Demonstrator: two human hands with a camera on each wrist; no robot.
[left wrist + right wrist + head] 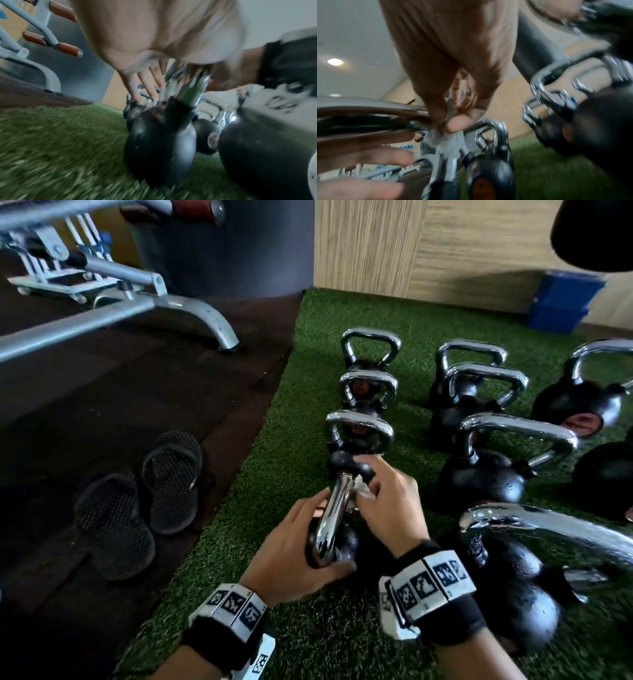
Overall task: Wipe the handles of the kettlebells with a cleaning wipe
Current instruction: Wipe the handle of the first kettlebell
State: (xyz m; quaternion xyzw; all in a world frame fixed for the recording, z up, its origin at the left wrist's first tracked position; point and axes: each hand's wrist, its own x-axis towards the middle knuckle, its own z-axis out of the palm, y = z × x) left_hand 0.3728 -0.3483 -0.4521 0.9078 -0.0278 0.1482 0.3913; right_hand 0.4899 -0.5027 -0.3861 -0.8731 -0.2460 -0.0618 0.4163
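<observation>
Wiping was underway: your left hand (294, 546) gripped the nearest kettlebell (330, 542), your right hand (387, 501) apparently pinched the wipe (359, 486) against its handle (334, 515); next, stroke along it.

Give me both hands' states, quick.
Left hand: holds the nearest kettlebell steady, thumb curled round its base.
Right hand: fingers pinch the white wipe against the chrome handle.
</observation>
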